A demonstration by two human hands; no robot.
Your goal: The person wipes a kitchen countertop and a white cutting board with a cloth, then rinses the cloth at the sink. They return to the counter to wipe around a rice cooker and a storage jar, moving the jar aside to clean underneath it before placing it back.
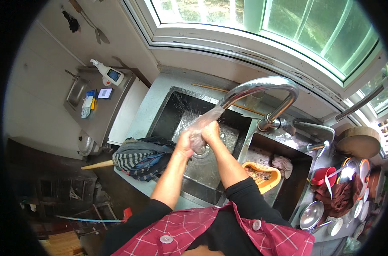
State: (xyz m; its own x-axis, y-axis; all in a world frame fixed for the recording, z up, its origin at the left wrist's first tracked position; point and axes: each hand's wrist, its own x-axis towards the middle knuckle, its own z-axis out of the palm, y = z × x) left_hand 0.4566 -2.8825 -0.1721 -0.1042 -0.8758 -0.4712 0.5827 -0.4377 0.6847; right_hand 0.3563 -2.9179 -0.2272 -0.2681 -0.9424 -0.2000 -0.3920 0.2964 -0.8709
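Water pours from the curved chrome faucet [262,87] into the left basin [162,115] of a steel sink. Both hands are in or beside this stream, close together above the drain [200,152]. My left hand [185,144] is on the stream's left side, its fingers blurred by the water. On the other side, my right hand [210,132] has its fingers curled in; whatever it may hold is hidden. Splashes fly toward the basin's back left corner. A dark striped cloth [145,158] drapes over the counter edge, left of my left forearm.
In the right basin lie an orange strainer basket [268,181] with scraps and a crumpled rag [282,166]. A red mug [323,175], a metal bowl [311,214] and a brown cloth [341,196] crowd the right counter. A white spray bottle [108,73] stands on the side counter.
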